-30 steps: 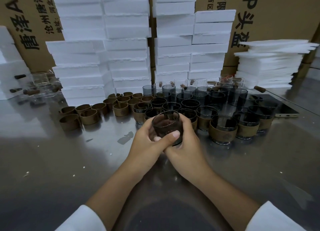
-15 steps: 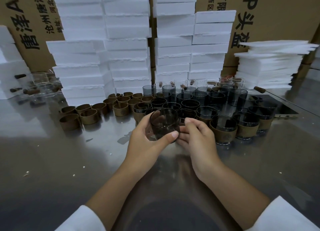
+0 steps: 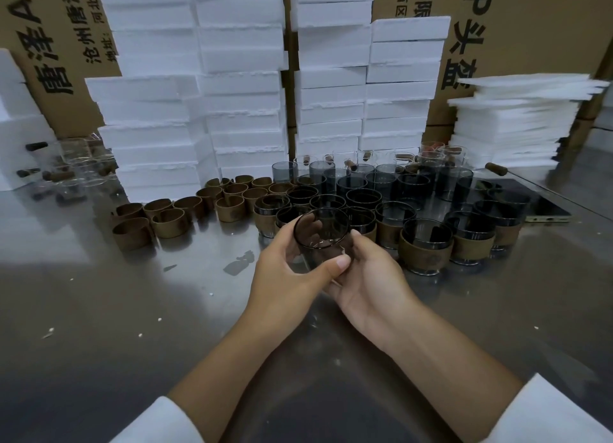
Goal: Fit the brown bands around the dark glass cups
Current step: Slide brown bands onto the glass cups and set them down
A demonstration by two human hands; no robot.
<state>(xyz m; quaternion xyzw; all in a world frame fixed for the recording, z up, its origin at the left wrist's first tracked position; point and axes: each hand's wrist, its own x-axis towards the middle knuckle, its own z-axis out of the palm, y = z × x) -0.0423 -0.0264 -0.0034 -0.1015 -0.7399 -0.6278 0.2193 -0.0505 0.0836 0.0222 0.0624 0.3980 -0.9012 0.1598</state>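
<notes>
A bare dark glass cup (image 3: 321,233) is tilted with its mouth towards me, above the steel table (image 3: 99,326). My left hand (image 3: 285,276) wraps it from the left, thumb across its lower side. My right hand (image 3: 374,276) lies palm up, its fingers under the cup's base and its thumb against the right wall. No band is visible on this cup. Several loose brown bands (image 3: 169,222) stand at the left. Several banded cups (image 3: 426,246) stand at the right, with bare dark cups (image 3: 351,180) behind them.
Stacks of white foam boxes (image 3: 238,94) and cardboard cartons wall off the back. Thin foam sheets (image 3: 517,120) are piled at the right, with a phone (image 3: 544,207) lying flat in front. Clear glasses (image 3: 73,170) sit at far left. A torn scrap (image 3: 238,263) lies near my left hand.
Both hands were clasped tightly round the cup. The right hand has loosened and turned palm up beneath it, and the cup has tipped its mouth towards me and risen slightly.
</notes>
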